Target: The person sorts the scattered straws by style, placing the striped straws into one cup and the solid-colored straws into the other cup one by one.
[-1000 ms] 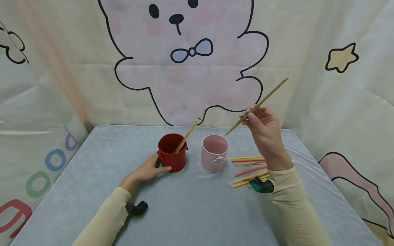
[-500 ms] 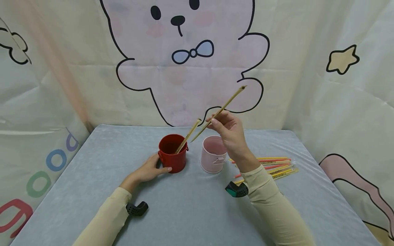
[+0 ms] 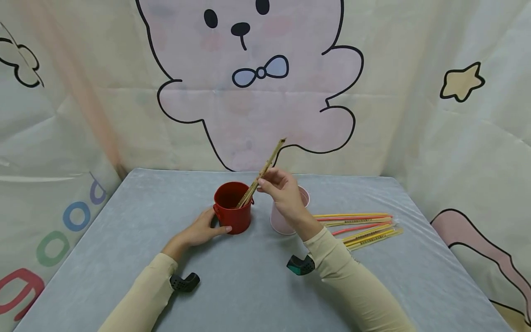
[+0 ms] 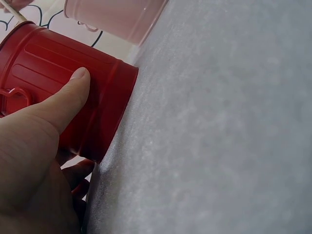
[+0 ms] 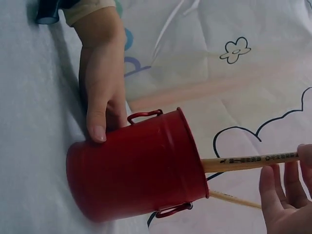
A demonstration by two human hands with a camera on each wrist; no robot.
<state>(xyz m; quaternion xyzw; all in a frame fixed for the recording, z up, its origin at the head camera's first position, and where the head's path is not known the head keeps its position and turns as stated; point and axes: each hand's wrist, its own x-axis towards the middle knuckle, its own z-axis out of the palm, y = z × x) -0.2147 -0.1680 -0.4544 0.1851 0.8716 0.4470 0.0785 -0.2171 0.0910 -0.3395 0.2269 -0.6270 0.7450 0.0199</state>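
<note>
My left hand (image 3: 199, 229) grips the side of a small red metal bucket (image 3: 237, 220), thumb on the near wall and the other fingers behind it. The bucket stands upright on the table. My right hand (image 3: 286, 198) pinches a pair of disposable chopsticks (image 3: 272, 157) with dark printing, which slant down into the bucket's mouth. In the right wrist view the printed pair (image 5: 251, 162) passes over the rim, and another wooden stick (image 5: 236, 199) leans out beside it. Their lower ends are hidden inside the bucket.
A pale pink bucket (image 3: 279, 219) stands right of the red one, partly behind my right hand. Several yellow, red and wooden-coloured sticks (image 3: 365, 230), some in clear wrappers, lie farther right on the grey cloth-covered table (image 3: 249, 295). A printed curtain (image 3: 398, 124) hangs behind.
My right hand has moved left and down from beyond the pink bucket, bringing the chopsticks from the air into the red bucket's mouth. The left hand has stayed on the bucket.
</note>
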